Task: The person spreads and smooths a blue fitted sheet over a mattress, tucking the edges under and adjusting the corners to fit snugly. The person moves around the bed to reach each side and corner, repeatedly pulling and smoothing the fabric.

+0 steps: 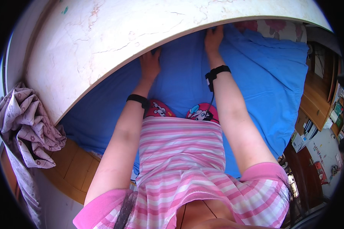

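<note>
Blue sheet (179,72), with the left hand (150,65) and right hand (214,40) at its far side

The left fingers (145,59) reach the edge of a pale, marbled panel (141,23); their tips are shadowed or hidden there. The right fingers (219,32) meet the same edge, farther forward. Whether either set is spread, together or clamped on the sheet, I cannot tell. The sheet lies below both hands and spreads wide around them, wrinkled most on the right.

Each wrist wears a black strap: a left strap (137,98) and a bulkier right strap (220,70), from which a thin dark cable (212,100) hangs.

Between the arms, two rounded patches of red cloth (158,108) with cartoon figures show beyond the hem of a pink-and-white striped shirt (181,143).

At the far right corner of the sheet is a white cloth with pink flowers (277,31). On the left hangs a bunched mauve curtain (28,126), near a curved wooden surface (74,168). On the right stands brown wooden furniture (315,99).
</note>
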A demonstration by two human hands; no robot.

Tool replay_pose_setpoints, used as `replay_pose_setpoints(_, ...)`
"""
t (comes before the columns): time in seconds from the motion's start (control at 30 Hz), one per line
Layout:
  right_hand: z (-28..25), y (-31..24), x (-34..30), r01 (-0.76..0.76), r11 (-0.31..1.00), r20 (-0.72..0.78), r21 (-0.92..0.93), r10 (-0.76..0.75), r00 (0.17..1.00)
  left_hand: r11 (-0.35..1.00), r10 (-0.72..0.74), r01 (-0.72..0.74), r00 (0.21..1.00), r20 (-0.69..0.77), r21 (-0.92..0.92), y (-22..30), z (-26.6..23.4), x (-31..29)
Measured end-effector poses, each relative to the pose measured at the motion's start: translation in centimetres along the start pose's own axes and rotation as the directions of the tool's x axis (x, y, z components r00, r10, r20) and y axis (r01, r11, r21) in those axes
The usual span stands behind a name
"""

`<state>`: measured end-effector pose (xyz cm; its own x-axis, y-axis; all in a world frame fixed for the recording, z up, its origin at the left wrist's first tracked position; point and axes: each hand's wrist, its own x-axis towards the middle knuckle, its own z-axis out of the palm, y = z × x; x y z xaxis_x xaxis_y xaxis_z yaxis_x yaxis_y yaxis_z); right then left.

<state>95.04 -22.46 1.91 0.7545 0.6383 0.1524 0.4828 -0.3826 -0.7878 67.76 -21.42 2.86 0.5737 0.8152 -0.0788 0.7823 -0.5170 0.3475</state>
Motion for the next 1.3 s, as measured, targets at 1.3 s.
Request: replay_pose_setpoints(1.3, -0.6, 4.9, 4.2, 0.647, 0.687, 0.825, -0.331, -0.123, 0.552, 0.981, -0.028, 0.041, 0.997, -0.070, 0.191, 0.3, -2.6, 1.6)
